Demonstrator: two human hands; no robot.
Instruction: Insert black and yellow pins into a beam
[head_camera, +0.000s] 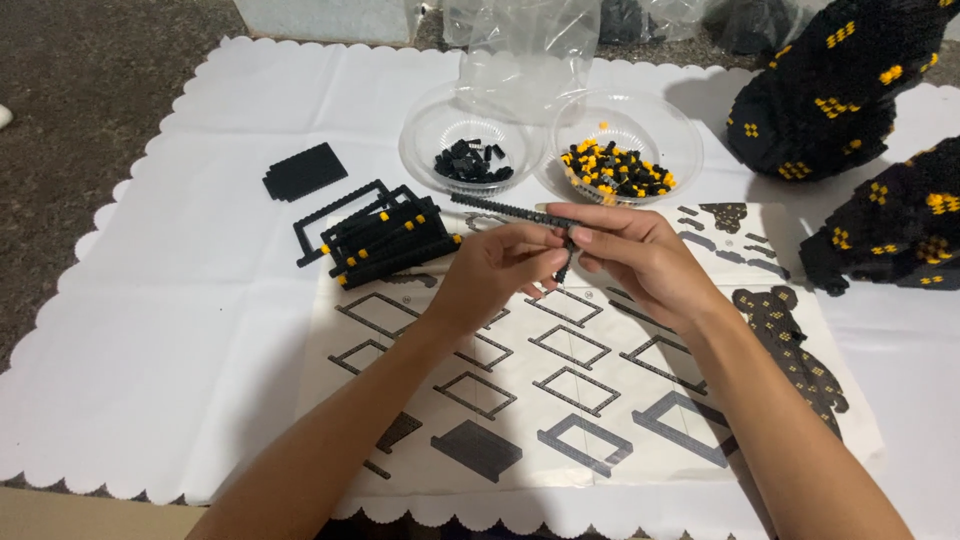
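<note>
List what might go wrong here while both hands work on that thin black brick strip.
1. The long black strip is pinched only at one end by the left hand and right hand; it may flex and snap apart.
2. The stacked black frames lean beside the left wrist; a nudge could topple them.
</note>
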